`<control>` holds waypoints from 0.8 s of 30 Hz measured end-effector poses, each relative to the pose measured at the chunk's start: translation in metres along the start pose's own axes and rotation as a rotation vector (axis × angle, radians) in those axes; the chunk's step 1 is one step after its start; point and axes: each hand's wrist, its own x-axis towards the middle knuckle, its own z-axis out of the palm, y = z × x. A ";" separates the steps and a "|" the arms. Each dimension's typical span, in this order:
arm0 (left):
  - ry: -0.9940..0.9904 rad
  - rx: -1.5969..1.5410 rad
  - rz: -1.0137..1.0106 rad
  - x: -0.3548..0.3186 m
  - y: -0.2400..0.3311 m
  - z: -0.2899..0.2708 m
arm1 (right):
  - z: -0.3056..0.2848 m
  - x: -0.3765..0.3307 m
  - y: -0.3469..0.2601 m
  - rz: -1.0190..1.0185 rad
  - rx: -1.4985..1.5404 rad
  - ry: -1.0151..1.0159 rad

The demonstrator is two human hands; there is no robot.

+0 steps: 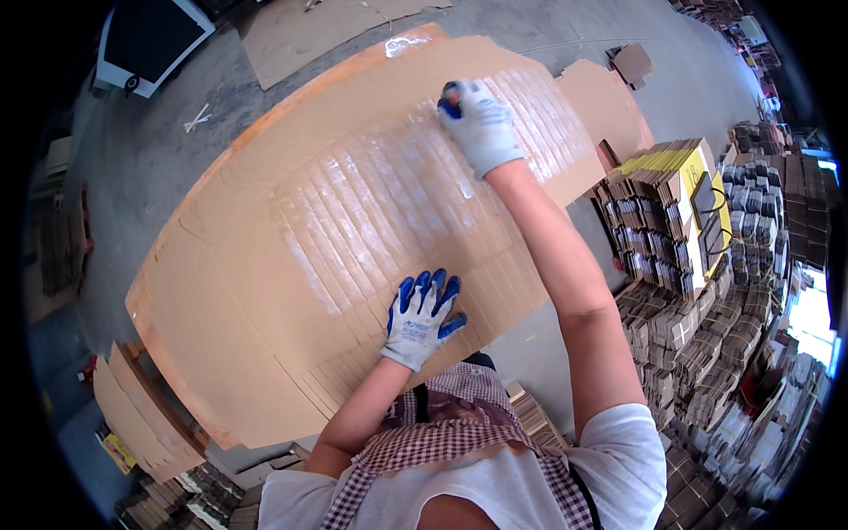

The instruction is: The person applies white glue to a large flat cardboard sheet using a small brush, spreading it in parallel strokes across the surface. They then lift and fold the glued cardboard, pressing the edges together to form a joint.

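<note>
The person is working on one big spread of flat cardboard pieces [291, 256], fanned out in overlapping rows on the work table. The wet, shiny band across the middle is already reaching from the near edge almost to the far edge, so I judge most of the coating done; the dry brown margins on the left and right sides are remaining. The left hand [422, 316] is lying open, fingers spread, pressing flat on the near pieces. The right hand [480, 124] is stretching to the far end, closed around a small dark thing I cannot identify. Two gloves are showing. Many bundled cardboard stacks [671, 230] are standing right of the table, too many to count.
</note>
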 end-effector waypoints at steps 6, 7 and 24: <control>0.003 -0.022 0.008 0.001 -0.002 -0.001 | 0.010 0.005 0.001 0.052 0.203 -0.141; -0.001 -0.015 0.012 0.000 -0.002 0.000 | 0.009 0.009 0.000 0.047 0.261 -0.140; 0.043 -0.001 0.014 -0.007 -0.009 0.009 | -0.023 -0.022 0.009 0.236 0.619 0.032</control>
